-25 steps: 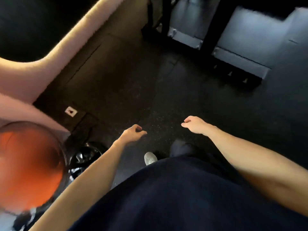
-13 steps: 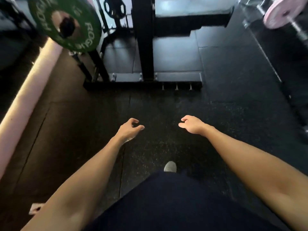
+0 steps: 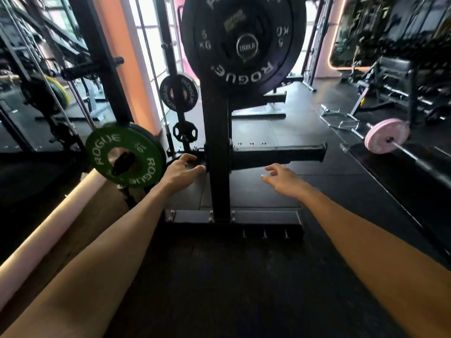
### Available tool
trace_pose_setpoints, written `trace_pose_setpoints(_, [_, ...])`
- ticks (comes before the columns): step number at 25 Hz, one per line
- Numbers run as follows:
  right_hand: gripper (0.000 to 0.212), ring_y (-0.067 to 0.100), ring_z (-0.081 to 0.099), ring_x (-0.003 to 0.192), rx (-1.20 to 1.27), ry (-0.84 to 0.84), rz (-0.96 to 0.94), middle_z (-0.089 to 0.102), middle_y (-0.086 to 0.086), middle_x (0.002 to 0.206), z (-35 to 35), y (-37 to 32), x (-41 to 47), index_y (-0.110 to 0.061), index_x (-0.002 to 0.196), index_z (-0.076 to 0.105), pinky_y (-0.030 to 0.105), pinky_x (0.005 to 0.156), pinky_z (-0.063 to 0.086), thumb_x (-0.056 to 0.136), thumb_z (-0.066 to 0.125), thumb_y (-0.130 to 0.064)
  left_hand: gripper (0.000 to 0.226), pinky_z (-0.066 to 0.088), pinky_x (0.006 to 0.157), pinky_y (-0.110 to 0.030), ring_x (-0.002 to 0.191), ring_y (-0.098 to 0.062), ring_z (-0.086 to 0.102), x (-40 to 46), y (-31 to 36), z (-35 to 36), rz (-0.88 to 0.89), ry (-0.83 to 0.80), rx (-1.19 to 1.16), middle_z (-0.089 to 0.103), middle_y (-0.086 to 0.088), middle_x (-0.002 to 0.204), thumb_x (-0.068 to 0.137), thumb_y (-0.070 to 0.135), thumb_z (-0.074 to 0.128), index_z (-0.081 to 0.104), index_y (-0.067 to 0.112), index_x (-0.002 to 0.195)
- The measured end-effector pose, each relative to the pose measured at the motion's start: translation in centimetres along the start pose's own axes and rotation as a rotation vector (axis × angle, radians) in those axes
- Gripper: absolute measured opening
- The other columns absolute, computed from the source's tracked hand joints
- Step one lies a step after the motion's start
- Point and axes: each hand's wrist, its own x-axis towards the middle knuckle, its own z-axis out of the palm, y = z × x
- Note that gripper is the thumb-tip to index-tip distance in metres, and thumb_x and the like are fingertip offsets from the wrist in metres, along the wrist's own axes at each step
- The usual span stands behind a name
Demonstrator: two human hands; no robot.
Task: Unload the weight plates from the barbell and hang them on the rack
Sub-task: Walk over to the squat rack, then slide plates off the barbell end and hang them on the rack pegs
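Looking at the black plates point(image 3: 244, 45) first, I see them stacked high on the rack point(image 3: 217, 152), on a peg at the top of its centre upright, the outermost marked 5 KG. A green plate point(image 3: 125, 156) hangs lower on the left, marked 10, and a smaller black plate point(image 3: 179, 92) sits on a post further back. I cannot tell which of these came off the bar.

A horizontal arm on the rack's right side, at about hand height, carries nothing.

On the right, well apart from the rack, a barbell point(image 3: 412, 154) lies low near the floor with a pink plate point(image 3: 386, 139) on the end that shows. So I judge the job unfinished: at least that pink plate is left to pull and hang. The bar's far end is out of view, so I cannot say what remains there.

My left hand point(image 3: 181, 170) reaches toward the base of the upright, fingers relaxed and spread, gripping nothing. My right hand point(image 3: 283, 178) hovers just beside the upright under the bare arm, fingers loose too, holding nothing.
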Motion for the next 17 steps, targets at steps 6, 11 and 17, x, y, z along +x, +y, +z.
trace_pose_setpoints(6, [0.046,0.022,0.054,0.117,0.056,0.234,-0.088,0.054,0.006,0.134,-8.6,-6.4,6.1,-0.022,0.134,0.049,0.029,0.094,0.04,0.092,0.055,-0.04,0.046,0.049,0.085,-0.032,0.096,-0.024,0.062,9.3,8.8,-5.5,0.216,0.085,-0.051,0.063,0.0,0.114,0.075,0.06,0.065,0.056,0.041,0.116])
trace_pose_setpoints(11, [0.044,0.023,0.054,0.119,0.044,0.367,-0.171,0.057,0.008,0.131,-14.3,-9.8,9.2,-0.015,0.134,0.05,0.026,0.095,0.039,0.094,0.056,-0.035,0.038,0.043,0.084,-0.028,0.1,-0.019,0.061,14.4,14.8,-7.9,0.349,0.16,-0.075,0.067,0.001,0.108,0.085,0.048,0.065,0.059,0.03,0.119])
trace_pose_setpoints(17, [0.044,0.024,0.055,0.118,-0.025,0.418,-0.272,0.059,0.008,0.13,-20.9,-12.4,13.0,-0.012,0.131,0.051,0.03,0.097,0.04,0.095,0.054,-0.035,0.041,0.037,0.084,-0.027,0.1,-0.016,0.055,18.2,20.5,-9.9,0.403,0.279,-0.112,0.059,0.004,0.108,0.089,0.048,0.06,0.058,0.025,0.123])
